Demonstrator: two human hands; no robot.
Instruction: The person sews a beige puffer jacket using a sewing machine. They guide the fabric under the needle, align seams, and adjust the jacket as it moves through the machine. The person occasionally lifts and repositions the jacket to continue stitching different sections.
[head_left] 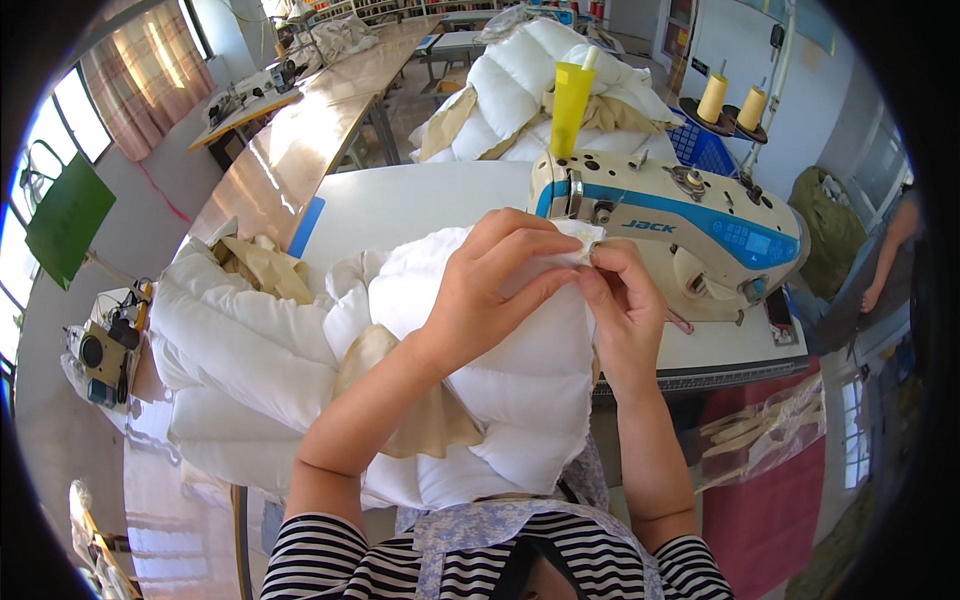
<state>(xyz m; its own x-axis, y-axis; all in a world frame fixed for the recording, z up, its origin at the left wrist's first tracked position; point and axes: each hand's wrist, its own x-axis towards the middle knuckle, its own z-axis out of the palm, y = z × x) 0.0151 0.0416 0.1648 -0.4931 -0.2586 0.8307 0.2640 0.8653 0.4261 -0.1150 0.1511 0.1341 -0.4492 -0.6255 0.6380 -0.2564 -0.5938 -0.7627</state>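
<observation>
A white quilted padded garment (520,400) with beige fabric pieces (425,425) spreads over the table and my lap. My left hand (505,265) pinches the upper edge of the white fabric between thumb and fingers. Close beside it, my right hand (625,310) is closed on the same edge, near its corner. Both hands hold that edge up just in front of a white and blue sewing machine (660,225). Its needle area is partly hidden behind the hands and fabric.
A yellow holder (570,105) stands upright on the machine. Thread cones (712,98) sit behind it at right. More white padded pieces (520,75) are heaped beyond the table. A green panel (70,220) hangs at far left, and another person's arm (890,250) shows at far right.
</observation>
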